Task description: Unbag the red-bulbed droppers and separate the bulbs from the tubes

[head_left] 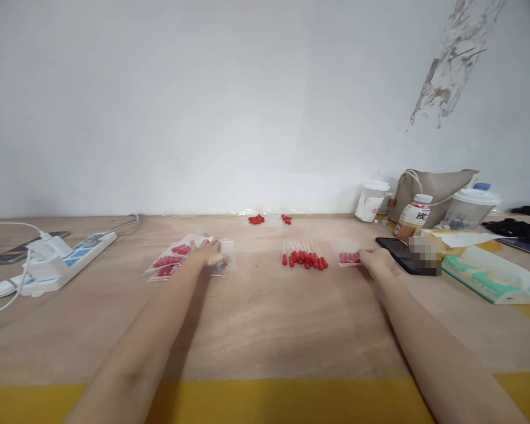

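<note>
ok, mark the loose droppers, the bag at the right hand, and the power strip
loose droppers point(304, 257): head view, red bulbs mid-row
bag point(348, 257): head view, its middle, over the red bulbs inside
power strip point(82, 252): head view, blue-and-white top face

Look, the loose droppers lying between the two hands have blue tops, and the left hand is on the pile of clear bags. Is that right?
Not quite. The head view shows that the loose droppers have red tops, not blue. The rest holds: they lie between the left hand and the right hand, and the left hand rests on the pile of clear bags.
</note>
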The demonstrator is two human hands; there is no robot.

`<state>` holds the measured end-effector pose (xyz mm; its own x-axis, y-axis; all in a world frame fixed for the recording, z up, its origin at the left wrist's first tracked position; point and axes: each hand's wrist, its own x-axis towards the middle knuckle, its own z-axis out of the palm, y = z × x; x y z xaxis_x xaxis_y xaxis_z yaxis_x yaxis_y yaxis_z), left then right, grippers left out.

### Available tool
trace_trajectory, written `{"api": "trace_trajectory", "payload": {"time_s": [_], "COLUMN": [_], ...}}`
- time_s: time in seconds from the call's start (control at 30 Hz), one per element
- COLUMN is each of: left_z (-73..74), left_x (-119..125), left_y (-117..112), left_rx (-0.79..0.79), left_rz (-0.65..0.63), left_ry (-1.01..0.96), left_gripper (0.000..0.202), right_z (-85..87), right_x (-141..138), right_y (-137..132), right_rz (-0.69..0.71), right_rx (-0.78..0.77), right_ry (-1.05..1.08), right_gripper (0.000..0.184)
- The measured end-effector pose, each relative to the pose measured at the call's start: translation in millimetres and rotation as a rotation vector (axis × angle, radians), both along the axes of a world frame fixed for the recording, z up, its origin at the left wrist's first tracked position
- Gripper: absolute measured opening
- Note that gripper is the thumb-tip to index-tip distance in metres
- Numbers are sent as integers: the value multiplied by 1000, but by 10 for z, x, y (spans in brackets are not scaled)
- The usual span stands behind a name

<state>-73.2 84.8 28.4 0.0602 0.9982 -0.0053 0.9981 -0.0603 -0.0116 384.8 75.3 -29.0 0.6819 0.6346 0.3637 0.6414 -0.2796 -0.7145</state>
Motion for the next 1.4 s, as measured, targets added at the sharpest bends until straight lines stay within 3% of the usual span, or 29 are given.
{"api": "trace_trajectory", "payload": {"time_s": [0.17,0.23,0.3,0.37,0.4,0.53,0.6,0.67,0.77,0.83,0.93,1.07,1.27,1.4], "left_z": [-84,-166,-248,-307,-324,-324,-303,-281,-258,-261,-296,-364,-348,-255], "left_x": [152,253,363,462,500,548,530,511,511,529,569,626,691,761], "left_y": [-419,-652,-853,-985,-1023,-1064,-1074,-1093,-1117,-1113,-1077,-1028,-1021,-950], "left_rx": [217,343,349,337,336,418,458,417,232,132,112,190,239,295], "left_rz": [-34,-193,-388,-457,-456,-361,-353,-439,-628,-667,-596,-480,-431,-428], "left_ry": [-22,-137,-229,-333,-389,-582,-619,-592,-487,-434,-401,-366,-286,-242], "left_gripper": [46,39,35,34,34,36,36,38,48,54,54,55,55,39], "right_z": [243,386,523,610,624,469,330,217,145,150,191,243,244,238], "right_x": [-146,-268,-460,-735,-900,-1612,-1895,-2067,-2113,-2049,-1937,-1895,-1944,-1960], "right_y": [-131,-169,-199,-242,-277,-516,-644,-726,-743,-722,-724,-795,-801,-783], "right_rz": [-117,-119,-75,117,279,867,1054,1118,1132,1084,1003,1002,880,881], "right_rx": [127,230,323,498,504,203,74,-2,-13,-33,-155,-344,-295,-263], "right_ry": [46,18,6,151,241,530,582,603,655,689,767,880,945,988], "right_gripper": [25,29,31,30,29,28,27,26,40,48,45,47,42,43]}}
